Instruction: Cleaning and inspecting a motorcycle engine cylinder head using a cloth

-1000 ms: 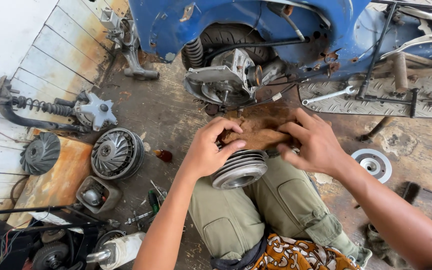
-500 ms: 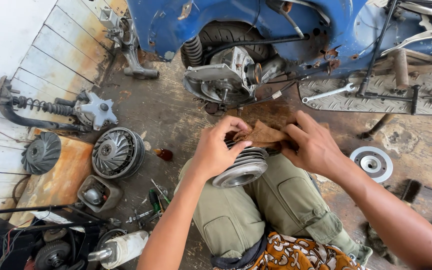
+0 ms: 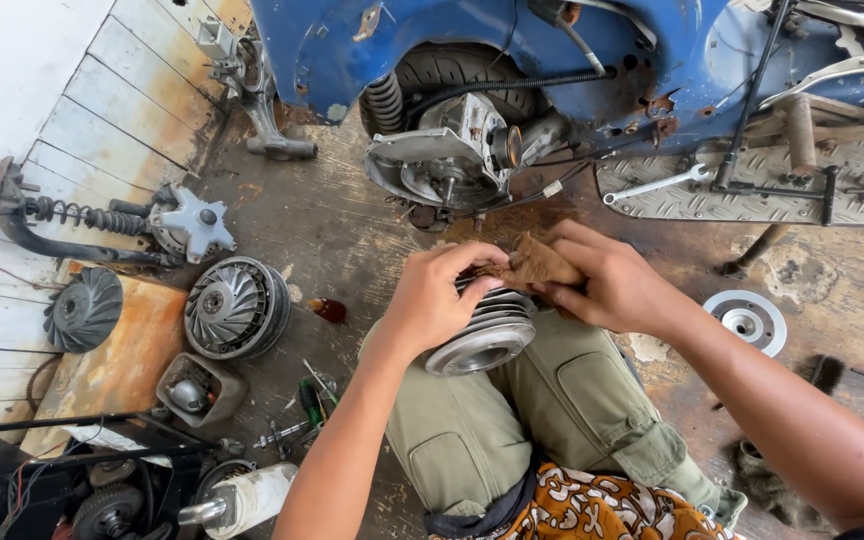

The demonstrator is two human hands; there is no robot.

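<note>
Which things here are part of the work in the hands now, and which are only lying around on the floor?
In hand:
- left hand gripping the finned metal cylinder on the lap
- right hand pressing the brown rag on it

Lying about:
- fan wheel
- round silver disc
- wrench on the blue scooter's footboard
- screwdrivers

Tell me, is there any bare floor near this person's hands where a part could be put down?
Bare concrete lies between the finned black fan wheel and the grey engine casing, around the small brown bottle. More lies between the right hand and the silver round disc. The bottom-left corner, by the loose screwdrivers and white cylindrical motor, is crowded.
</note>
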